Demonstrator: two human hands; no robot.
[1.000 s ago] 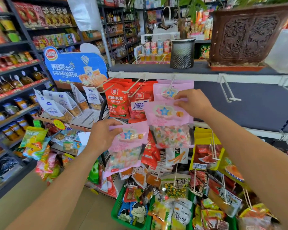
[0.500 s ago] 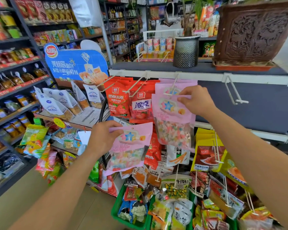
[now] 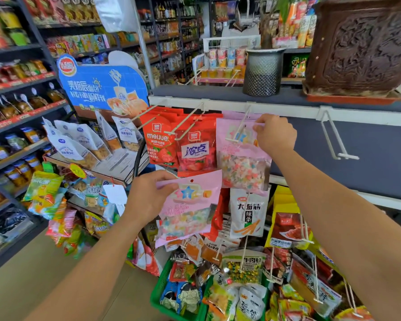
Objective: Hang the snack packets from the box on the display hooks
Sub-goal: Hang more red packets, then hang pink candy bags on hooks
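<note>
Pink candy packet (image 3: pixel 241 158) is up at the top rail with its header at the white hook (image 3: pixel 237 128); can't tell if the hole is fully threaded. Right hand (image 3: pixel 276 134) pinches the header at its 2 o'clock corner, fingers curled on the film.

Second pink packet (image 3: pixel 190 205) sits lower, at 7 o'clock from the first, and tilted. It's gripped by the left hand (image 3: pixel 148 198) at its 10 o'clock corner, thumb over the front.

Handling guess: light, floppy film pouch. Loose sweets sag to the bottom, and the glossy film looks a bit slippery. Not fragile. Best hold is the flat header beside the punched hole: stiffest part, and it keeps the hole square to the prong.

Red packets (image 3: pixel 162 140) hang at 9 o'clock of the first. Empty hook (image 3: pixel 333 137) at 3 o'clock. Green crate (image 3: pixel 158 295) of mixed snacks at 6 o'clock, below.
</note>
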